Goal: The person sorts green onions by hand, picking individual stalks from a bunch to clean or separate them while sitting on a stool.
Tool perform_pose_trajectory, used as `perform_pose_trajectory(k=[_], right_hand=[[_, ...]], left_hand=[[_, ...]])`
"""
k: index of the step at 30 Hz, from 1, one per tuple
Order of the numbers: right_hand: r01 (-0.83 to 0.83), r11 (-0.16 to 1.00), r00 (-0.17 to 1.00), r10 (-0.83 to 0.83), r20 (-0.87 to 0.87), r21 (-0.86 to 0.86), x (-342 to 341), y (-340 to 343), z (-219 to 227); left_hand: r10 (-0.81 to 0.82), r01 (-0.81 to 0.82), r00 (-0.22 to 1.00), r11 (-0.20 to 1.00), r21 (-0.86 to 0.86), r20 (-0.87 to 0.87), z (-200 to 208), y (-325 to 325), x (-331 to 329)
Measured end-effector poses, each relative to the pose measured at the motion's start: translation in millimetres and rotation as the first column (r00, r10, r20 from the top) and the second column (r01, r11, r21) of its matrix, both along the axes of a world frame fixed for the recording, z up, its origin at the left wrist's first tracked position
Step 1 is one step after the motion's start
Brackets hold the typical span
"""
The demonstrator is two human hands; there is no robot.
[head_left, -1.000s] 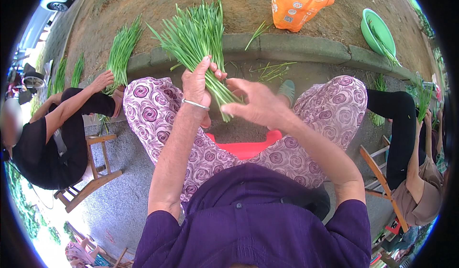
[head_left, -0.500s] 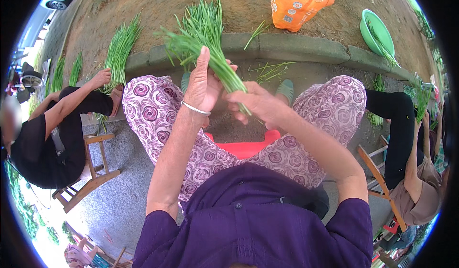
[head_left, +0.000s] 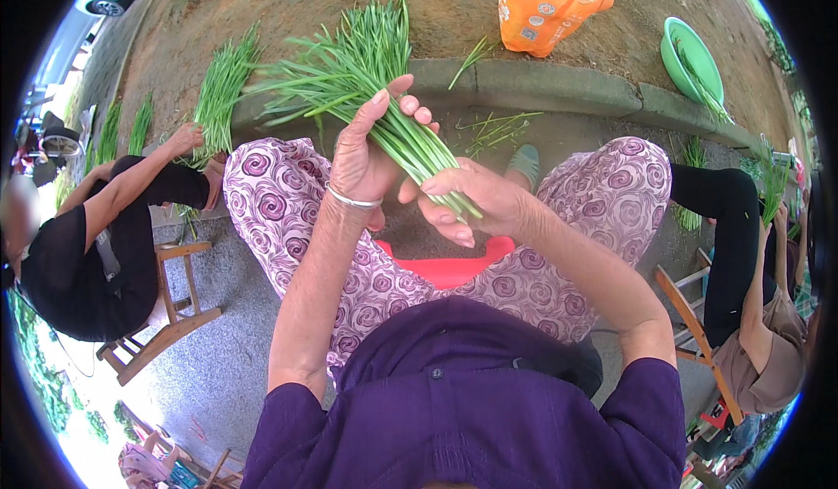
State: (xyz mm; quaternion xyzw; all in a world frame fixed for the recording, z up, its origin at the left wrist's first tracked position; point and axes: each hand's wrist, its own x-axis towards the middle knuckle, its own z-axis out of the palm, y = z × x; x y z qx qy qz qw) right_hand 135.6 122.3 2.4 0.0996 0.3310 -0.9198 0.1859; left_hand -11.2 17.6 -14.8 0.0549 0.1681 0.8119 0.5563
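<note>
A bunch of garlic chives (head_left: 410, 144) lies slantwise between my hands, its leaf tips fanned toward the upper left and its pale cut ends toward my lap. My left hand (head_left: 360, 164), with a silver bangle at the wrist, is closed round the middle of the bunch, thumb up and fingertips showing on the far side. Near the stalk ends, my right hand (head_left: 493, 196) grips the bunch with its thumb across the top. Just beyond, another pile of chives (head_left: 380, 30) lies at the kerb, partly covered by the held leaves.
A stone kerb (head_left: 541, 86) crosses ahead, with loose stalks (head_left: 493, 131) before it. Beyond stand an orange bag (head_left: 546, 17) and a green basin (head_left: 694, 65). People sit at left (head_left: 83, 271) and right (head_left: 764, 340). More chives (head_left: 223, 96) lie by the left person.
The held bunch has spread, its leaves reaching farther left and its cut ends shifting right. My right hand has moved slightly right, and my left fingers have come up round the stalks.
</note>
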Motion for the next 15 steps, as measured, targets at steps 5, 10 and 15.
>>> perform_pose_trajectory(k=[5, 10, 15], right_hand=[[0.252, 0.95, 0.955, -0.275, 0.11, 0.187, -6, -4, 0], [0.533, 0.822, 0.803, -0.566, 0.186, 0.201, -6, 0, -14], [0.596, 0.744, 0.709, -0.664, 0.237, 0.302, -10, -11, -7]], left_hand=[[0.153, -0.158, 0.986, 0.984, -0.087, -0.063, -3, -2, -6], [0.282, -0.306, 0.942, 0.944, -0.122, -0.18, -5, -3, -9], [0.355, -0.4, 0.904, 0.899, -0.177, -0.239, -2, 3, 2]])
